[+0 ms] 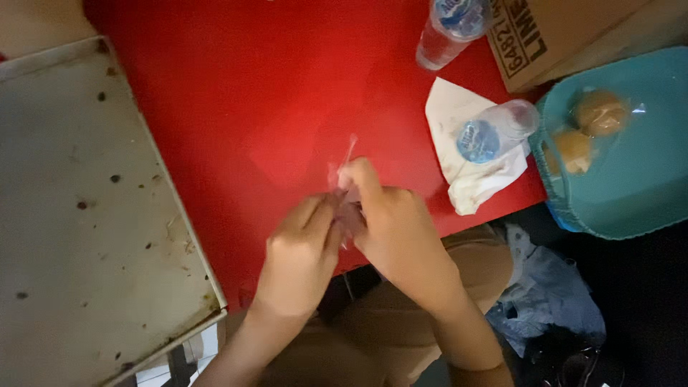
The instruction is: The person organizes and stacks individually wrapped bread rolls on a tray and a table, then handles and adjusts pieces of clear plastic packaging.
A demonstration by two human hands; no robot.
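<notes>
Barely visible: clear plastic wrapper pinched between both hands.

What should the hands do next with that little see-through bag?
Probably pull the bag's mouth open. Both the left hand and the right hand pinch the small clear plastic bag above the red table, and its top looks flat and closed.

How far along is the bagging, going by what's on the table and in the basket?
Done: two wrapped buns lie in the teal basket. In hand: the left hand and right hand pinch a small clear plastic bag over the red table; its contents cannot be made out. Left: the metal tray holds only crumbs.
</notes>
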